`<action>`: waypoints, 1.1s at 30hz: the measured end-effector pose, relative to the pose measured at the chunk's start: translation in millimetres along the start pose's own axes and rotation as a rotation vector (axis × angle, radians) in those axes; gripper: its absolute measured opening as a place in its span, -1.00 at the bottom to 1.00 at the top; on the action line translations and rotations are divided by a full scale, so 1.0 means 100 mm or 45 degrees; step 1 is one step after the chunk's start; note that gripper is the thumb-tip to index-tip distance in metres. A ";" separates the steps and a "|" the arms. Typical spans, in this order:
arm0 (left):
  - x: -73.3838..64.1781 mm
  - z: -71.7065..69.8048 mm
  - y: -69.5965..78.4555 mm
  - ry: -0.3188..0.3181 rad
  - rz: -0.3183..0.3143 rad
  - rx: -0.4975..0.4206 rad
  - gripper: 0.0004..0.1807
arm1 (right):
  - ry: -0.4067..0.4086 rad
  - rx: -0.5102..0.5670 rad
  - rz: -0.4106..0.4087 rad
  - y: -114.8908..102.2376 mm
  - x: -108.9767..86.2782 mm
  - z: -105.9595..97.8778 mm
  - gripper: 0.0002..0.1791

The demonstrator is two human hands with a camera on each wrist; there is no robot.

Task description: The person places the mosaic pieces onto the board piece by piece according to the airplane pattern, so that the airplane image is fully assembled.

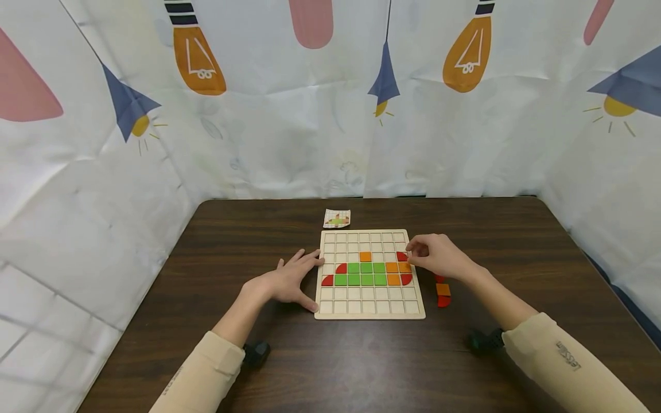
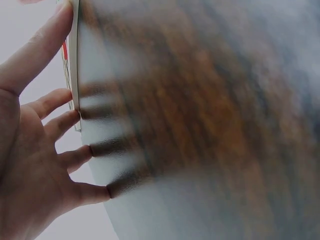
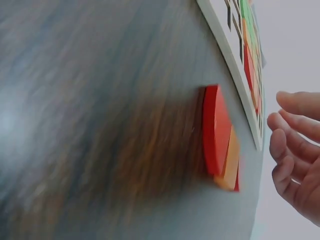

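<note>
A light wooden grid board [image 1: 368, 307] lies on the table with coloured tiles in its cells. Several green square tiles [image 1: 366, 279] fill its middle, with orange squares [image 1: 365, 256] and red quarter-round tiles [image 1: 341, 268] around them. My left hand [image 1: 286, 281] spreads its fingers along the board's left edge, thumb at the lower corner; the left wrist view shows these fingertips [image 2: 75, 115] too. Over the right edge, my right hand [image 1: 436, 254] has loosely bent fingers beside a red quarter-round tile [image 1: 401, 256] in its cell. No tile shows between its fingers in the right wrist view.
Right of the board, a short column of loose red and orange tiles [image 1: 443, 289] lies on the dark wooden table [image 1: 248, 229], partly under the right hand. A small pattern card [image 1: 337, 218] lies behind the board. Printed curtains [image 1: 310, 143] surround the table.
</note>
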State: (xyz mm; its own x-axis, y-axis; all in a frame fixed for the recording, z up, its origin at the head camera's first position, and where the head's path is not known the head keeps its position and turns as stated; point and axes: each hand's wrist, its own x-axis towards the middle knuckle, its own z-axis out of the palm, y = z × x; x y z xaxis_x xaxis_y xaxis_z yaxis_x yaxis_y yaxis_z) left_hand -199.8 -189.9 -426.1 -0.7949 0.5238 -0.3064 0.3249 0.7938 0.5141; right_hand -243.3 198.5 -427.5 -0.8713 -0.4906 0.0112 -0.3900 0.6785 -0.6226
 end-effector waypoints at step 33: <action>-0.01 0.00 0.02 0.003 -0.013 0.007 0.14 | -0.171 -0.013 -0.094 0.44 -0.45 -0.23 -0.68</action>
State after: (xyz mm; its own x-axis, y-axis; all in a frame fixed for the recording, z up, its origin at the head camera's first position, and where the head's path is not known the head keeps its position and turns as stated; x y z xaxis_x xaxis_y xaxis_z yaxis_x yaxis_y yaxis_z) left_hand -198.2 -188.7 -424.3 -0.7993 0.5151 -0.3096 0.3199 0.8008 0.5064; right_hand -228.0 263.1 -438.0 -0.7929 -0.6074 -0.0483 -0.4550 0.6429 -0.6161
